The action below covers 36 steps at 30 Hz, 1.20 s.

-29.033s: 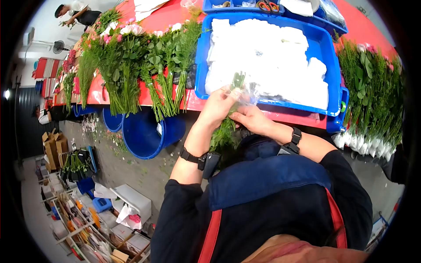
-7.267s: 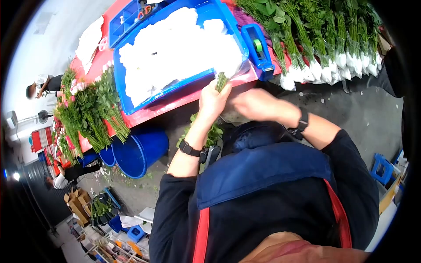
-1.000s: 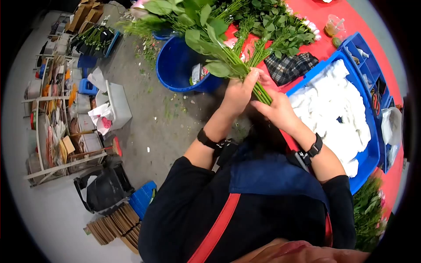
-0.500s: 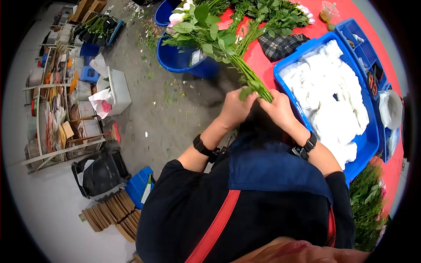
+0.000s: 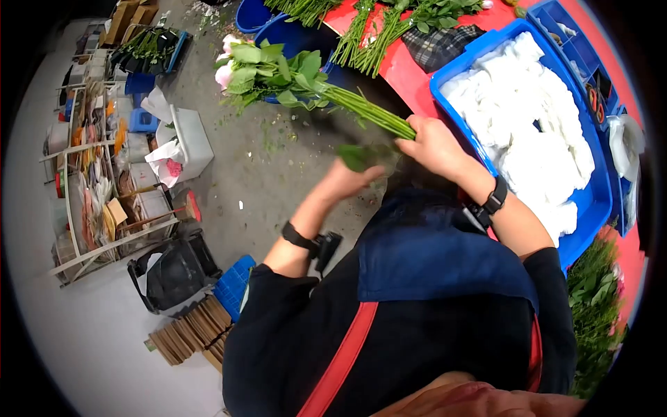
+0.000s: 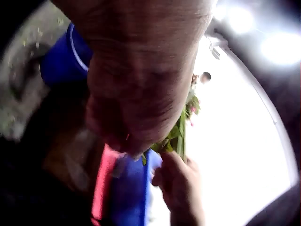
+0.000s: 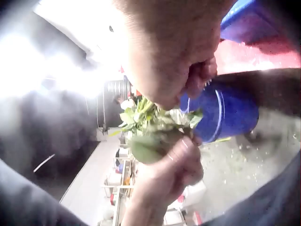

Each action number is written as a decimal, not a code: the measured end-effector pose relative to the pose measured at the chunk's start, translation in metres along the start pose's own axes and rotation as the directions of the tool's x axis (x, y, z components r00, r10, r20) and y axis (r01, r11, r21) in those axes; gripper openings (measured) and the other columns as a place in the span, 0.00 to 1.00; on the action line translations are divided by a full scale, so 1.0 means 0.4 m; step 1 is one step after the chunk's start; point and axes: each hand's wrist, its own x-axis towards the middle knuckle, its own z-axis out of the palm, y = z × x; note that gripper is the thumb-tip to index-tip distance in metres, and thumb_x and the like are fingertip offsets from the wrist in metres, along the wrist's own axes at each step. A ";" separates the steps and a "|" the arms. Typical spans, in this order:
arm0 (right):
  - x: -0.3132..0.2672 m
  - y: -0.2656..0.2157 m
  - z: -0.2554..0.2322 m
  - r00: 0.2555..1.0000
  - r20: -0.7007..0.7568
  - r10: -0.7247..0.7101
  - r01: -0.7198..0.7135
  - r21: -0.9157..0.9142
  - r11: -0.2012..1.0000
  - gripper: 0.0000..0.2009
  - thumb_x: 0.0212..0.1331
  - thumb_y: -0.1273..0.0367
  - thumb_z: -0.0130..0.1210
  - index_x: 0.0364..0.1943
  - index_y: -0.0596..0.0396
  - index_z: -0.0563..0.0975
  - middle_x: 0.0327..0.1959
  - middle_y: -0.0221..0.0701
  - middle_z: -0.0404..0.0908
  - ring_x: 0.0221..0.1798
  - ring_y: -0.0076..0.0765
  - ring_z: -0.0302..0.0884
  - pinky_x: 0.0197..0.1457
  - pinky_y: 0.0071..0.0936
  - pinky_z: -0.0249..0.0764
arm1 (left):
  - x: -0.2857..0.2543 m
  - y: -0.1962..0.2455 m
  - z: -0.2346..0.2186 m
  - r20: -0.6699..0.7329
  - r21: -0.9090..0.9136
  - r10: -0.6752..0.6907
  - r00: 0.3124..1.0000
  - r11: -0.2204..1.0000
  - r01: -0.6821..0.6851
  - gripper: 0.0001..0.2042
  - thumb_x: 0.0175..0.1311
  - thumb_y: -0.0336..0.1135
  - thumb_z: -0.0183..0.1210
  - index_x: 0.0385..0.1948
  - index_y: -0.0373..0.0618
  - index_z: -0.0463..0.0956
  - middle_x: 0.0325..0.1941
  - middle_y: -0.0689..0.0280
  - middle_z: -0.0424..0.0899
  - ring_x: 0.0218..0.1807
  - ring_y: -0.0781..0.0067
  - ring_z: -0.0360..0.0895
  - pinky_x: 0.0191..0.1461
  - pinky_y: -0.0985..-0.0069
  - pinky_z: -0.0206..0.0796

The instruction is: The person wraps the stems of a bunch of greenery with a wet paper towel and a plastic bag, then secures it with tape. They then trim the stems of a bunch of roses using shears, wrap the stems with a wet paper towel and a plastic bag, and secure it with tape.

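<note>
My right hand point(image 5: 438, 147) grips the cut ends of a bunch of flower stems point(image 5: 368, 110). The bunch points out to the left over the floor, with broad green leaves and pale pink roses point(image 5: 224, 74) at its far end. Below the stems, apart from them, my left hand point(image 5: 340, 182) pinches a few green leaves point(image 5: 356, 157), blurred by motion. In the right wrist view those leaves point(image 7: 148, 148) stick out from the left hand's fingers. The left wrist view shows the right hand point(image 6: 178, 181) closed around the stems, partly hidden behind the left hand.
A blue tray point(image 5: 479, 151) of white wet-looking wads stands on the red table point(image 5: 410, 80), with a divided blue box point(image 5: 566, 48) beyond. More flower bunches point(image 5: 375, 42) and a plaid cloth point(image 5: 441, 47) lie there. Blue buckets point(image 5: 292, 35) stand below the table edge. Shelving fills the left.
The left hand has left the stems and moved down and left with leaves in its fingers. The right hand still holds the bunch, which has swung lower and further left.
</note>
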 end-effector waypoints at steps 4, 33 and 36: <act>-0.033 0.020 -0.061 1.000 0.025 -0.011 0.014 -0.094 0.996 0.13 0.47 0.64 0.61 0.26 0.61 0.73 0.27 0.49 0.77 0.34 0.57 0.76 0.39 0.49 0.70 | -0.026 -0.124 -0.102 -0.199 0.925 -0.004 0.980 0.330 0.189 0.24 0.47 0.46 0.70 0.45 0.42 0.77 0.37 0.53 0.83 0.35 0.55 0.82 0.35 0.62 0.72; -0.622 0.352 -0.266 0.669 -0.730 0.138 -0.354 -0.149 0.924 0.07 0.52 0.71 0.60 0.34 0.56 0.81 0.29 0.37 0.80 0.33 0.41 0.79 0.39 0.33 0.75 | 0.147 0.324 0.337 0.482 0.473 0.156 0.862 0.782 -0.405 0.16 0.56 0.46 0.61 0.39 0.45 0.80 0.34 0.55 0.83 0.40 0.53 0.80 0.44 0.65 0.70; -0.476 0.312 -0.284 0.761 -0.648 -0.007 -0.283 -0.342 0.896 0.06 0.52 0.69 0.58 0.31 0.56 0.80 0.26 0.37 0.79 0.32 0.45 0.78 0.38 0.37 0.74 | 0.155 0.332 0.334 0.451 0.469 0.103 0.887 0.818 -0.333 0.15 0.57 0.44 0.62 0.40 0.44 0.80 0.31 0.55 0.83 0.37 0.55 0.80 0.43 0.67 0.70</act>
